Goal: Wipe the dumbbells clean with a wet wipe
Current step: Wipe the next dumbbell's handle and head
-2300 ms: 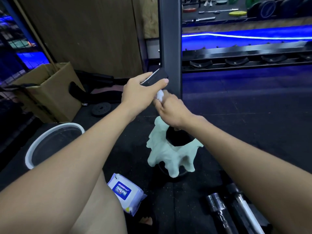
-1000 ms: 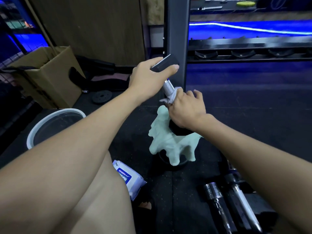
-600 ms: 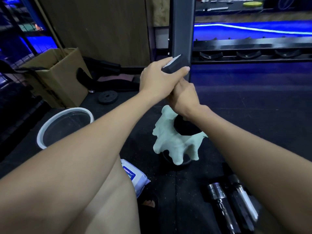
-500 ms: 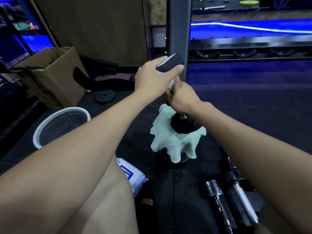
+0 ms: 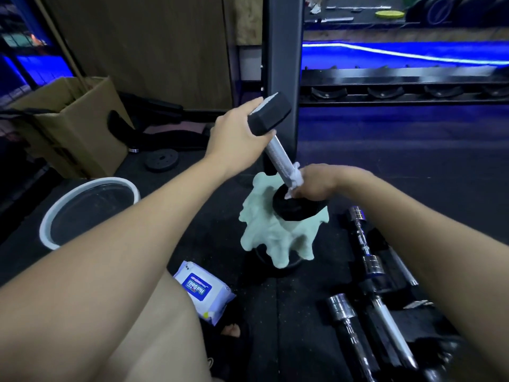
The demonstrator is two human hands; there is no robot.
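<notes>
Black dumbbell tilted, mid-wipe

Dumbbell [image 5: 279, 150] stands on green cloth [image 5: 271, 235], centre floor, top leaning left. Left hand [image 5: 239, 133] grips top head. Right hand [image 5: 316, 183] pinches white wipe [image 5: 296, 177] round handle's low end. Wipes pack [image 5: 203, 292] near-left.

Rack post [image 5: 281, 51] close behind, bars [image 5: 366, 257] crowding right floor

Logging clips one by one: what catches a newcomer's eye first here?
Centre frame, the left hand grips the upper head of a tilted dumbbell, while the right hand holds a white wet wipe low on its handle. Its lower head rests on a pale green cloth.
</notes>
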